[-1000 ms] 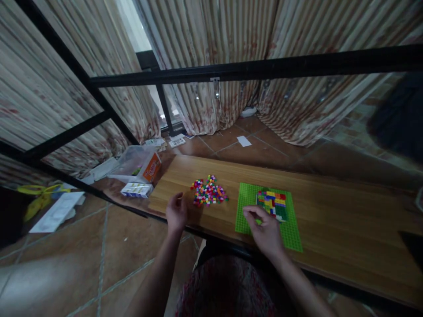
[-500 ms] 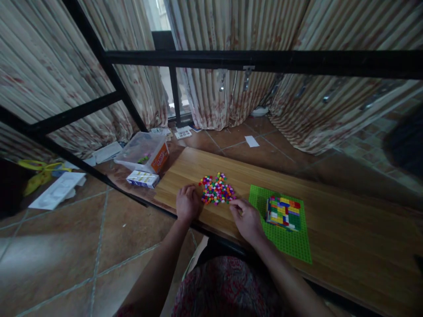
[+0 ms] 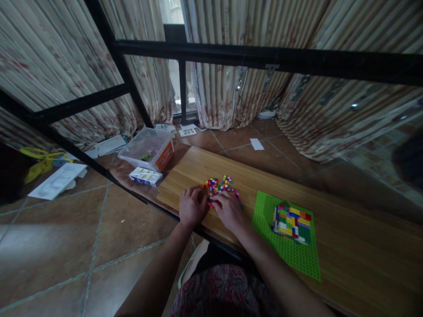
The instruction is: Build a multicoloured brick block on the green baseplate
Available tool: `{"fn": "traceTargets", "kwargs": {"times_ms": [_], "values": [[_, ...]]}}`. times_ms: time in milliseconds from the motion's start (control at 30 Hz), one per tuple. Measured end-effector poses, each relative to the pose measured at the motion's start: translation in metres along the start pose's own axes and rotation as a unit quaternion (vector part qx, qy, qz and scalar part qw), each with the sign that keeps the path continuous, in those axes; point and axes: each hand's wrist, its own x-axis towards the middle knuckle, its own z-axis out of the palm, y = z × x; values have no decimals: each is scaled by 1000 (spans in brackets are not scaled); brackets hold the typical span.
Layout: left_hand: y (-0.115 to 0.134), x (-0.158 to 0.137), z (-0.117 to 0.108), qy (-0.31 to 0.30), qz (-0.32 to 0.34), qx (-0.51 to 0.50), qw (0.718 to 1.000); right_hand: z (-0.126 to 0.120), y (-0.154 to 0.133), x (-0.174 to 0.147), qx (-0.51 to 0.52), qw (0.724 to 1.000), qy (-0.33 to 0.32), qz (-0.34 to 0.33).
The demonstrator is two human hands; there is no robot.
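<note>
A pile of small multicoloured toy bricks point(image 3: 213, 184) lies on the wooden bench top point(image 3: 261, 176). My left hand point(image 3: 191, 206) rests at the pile's left edge, its fingers curled inward; whatever is between them is too small to make out. Over the near side of the pile, partly covering it, is my right hand point(image 3: 228, 212), thumb and fingers drawn together in a pinch. Their tips are close to my left fingers, and I cannot see what they hold. To the right, a block built of coloured bricks point(image 3: 293, 223) stands on a green baseplate point(image 3: 284, 253).
Left of the bench, a clear plastic tub point(image 3: 145, 147) with an orange label holds a few pieces. A small white and blue box point(image 3: 146, 176) sits in front of it. Black metal rails point(image 3: 211, 50) cross before the curtains point(image 3: 218, 97). A white card point(image 3: 257, 144) lies on the tiled floor.
My right hand has moved left from the pile's right edge to over its near side, close to my left hand. The whole view has shifted slightly.
</note>
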Motion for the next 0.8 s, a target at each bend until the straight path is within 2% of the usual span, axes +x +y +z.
{"fn": "traceTargets", "kwargs": {"times_ms": [200,433,567,667,800], "values": [[3,-1,-1,-24,6,47,999,-18,25,3,-17,999,23,26],[2,0,0,-24,-11,23,999,-28,45,64,-50,996,47,55],[3,0,-1,-20,-22,11,999,-23,54,84,-66,996,-3,61],[3,1,-1,-22,-26,3,999,-20,57,83,-68,995,-46,51],[3,1,-1,-21,-24,6,999,-18,55,74,-75,994,-49,56]]}}
